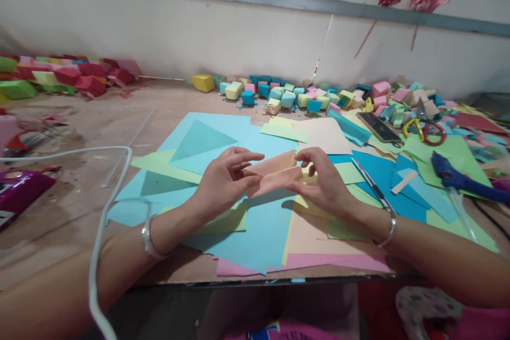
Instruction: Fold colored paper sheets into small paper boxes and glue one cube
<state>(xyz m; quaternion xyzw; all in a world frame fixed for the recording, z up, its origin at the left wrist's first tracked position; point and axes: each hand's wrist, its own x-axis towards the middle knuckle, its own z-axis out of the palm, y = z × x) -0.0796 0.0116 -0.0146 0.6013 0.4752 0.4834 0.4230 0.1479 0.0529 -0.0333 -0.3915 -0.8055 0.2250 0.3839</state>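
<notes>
Between my two hands is a folded piece of peach paper (274, 178), its long sides bent up like a trough. My left hand (227, 178) pinches its left end, thumb in front and fingers behind. At the right end, my right hand (322, 180) grips the paper between thumb and curled fingers. The piece is held above a light blue sheet (266, 228). Beneath and around it lie green, yellow, peach and pink sheets. A craft knife (372, 183) rests on dark blue paper (402, 199) just beyond my right hand.
Right of my hands lie a blue glue gun (458, 175), scissors (424, 130) and a phone (380, 127). Small paper boxes (287, 96) line the wall, with more boxes (79, 74) at far left. A white cable (101, 223) crosses over my left forearm.
</notes>
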